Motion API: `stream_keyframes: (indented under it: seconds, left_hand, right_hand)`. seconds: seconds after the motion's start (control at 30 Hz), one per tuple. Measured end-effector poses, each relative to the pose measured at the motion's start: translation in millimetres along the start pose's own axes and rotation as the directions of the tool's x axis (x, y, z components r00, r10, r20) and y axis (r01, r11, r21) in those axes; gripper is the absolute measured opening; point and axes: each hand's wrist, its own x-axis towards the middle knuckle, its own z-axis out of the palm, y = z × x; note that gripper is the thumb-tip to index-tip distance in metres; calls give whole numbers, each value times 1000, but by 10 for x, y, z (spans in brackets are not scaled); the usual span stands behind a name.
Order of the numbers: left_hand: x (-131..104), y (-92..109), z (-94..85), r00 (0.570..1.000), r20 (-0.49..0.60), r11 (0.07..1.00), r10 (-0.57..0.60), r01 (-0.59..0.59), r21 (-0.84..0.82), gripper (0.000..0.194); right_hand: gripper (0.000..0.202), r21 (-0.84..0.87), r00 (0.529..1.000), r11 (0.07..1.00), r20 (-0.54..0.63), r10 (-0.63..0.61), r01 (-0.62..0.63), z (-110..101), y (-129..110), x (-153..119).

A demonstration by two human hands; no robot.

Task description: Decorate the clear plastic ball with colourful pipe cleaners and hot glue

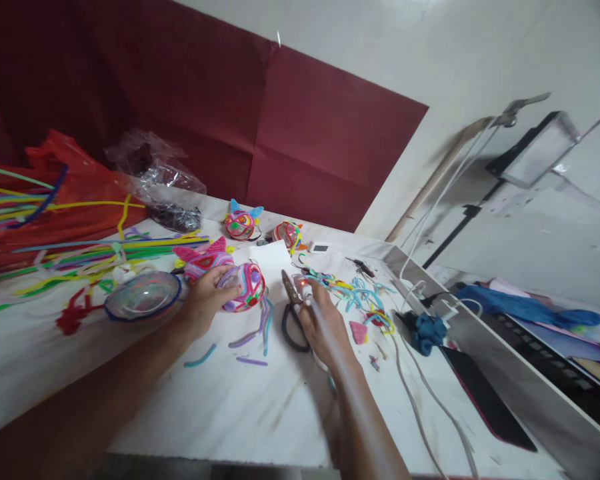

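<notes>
My left hand (214, 293) is closed on a round clear plastic ball (243, 288) covered with pink, purple and red pipe-cleaner strips. To its right, my right hand (320, 310) grips a white glue gun (306, 291) with a small red light, partly hidden by the fingers. Scissors (291, 288) with black handles lie beside that hand. Behind my left hand is a pink-eared pipe-cleaner piece (203, 259). A clear plastic dome (143, 295) with a blue rim sits to its left. Cut purple and teal pipe-cleaner pieces (251, 361) lie in front.
Two decorated balls, one blue-eared (240, 223) and one with orange tips (287, 235), stand at the back. Pipe cleaners (115, 257) and a red bag (80, 180) fill the left. Scraps (360, 293), cables (405, 380) and a black phone-like slab (487, 397) lie right.
</notes>
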Motion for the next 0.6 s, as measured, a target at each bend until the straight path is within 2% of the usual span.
stream_keyframes:
  seconds: [0.1,0.23,0.4,0.5,0.6]
  left_hand:
    - [3,15,-5,998,-17,998,53,-52,39,58]
    - [7,25,-15,992,-18,986,124,-121,114,57]
    - [19,24,-46,976,28,957,214,-215,194,57]
    - [24,35,-57,970,43,946,238,-241,218,58]
    - [29,35,-57,960,94,928,264,-280,246,59]
  right_hand:
    - [57,-333,990,942,139,14,33,88,-55,5]
    - [53,-528,978,839,206,-18,127,220,-54,-11]
    - [49,-593,966,786,257,-19,174,312,-35,-43]
    - [40,-559,956,809,294,-11,182,314,-54,-40]
    - [32,-470,965,870,259,-27,151,260,-121,-13]
